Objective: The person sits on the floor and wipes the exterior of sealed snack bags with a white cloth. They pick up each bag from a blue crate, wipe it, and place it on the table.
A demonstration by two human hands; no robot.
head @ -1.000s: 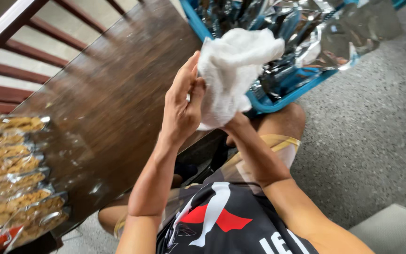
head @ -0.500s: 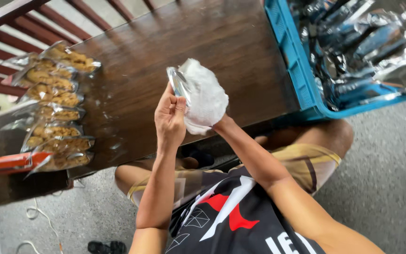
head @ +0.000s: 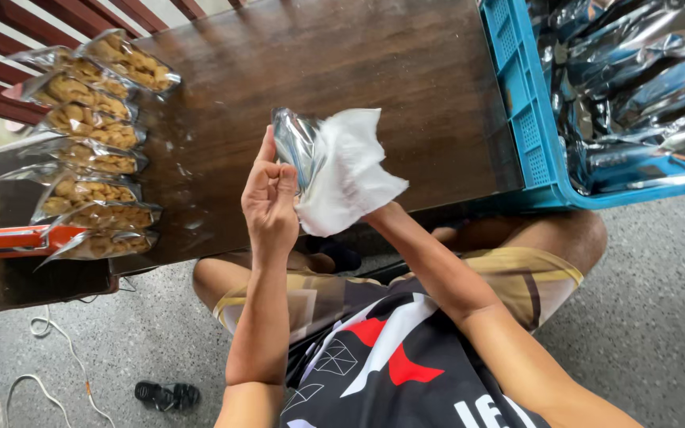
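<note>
Left hand [head: 269,202] pinches one shiny silver foil pouch [head: 293,143]; right hand, hidden inside one white cloth [head: 346,170], grip indiscernible; dark wooden table [head: 342,71] below.

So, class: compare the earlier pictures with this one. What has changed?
The white cloth and silver pouch have come away from the blue crate to above the wooden table. The left hand still holds the pouch, the hidden right hand the cloth. The snack bags stayed put.

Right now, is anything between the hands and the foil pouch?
The left hand holds the foil pouch directly. A white cloth covers the right hand and lies between it and the pouch.
</note>
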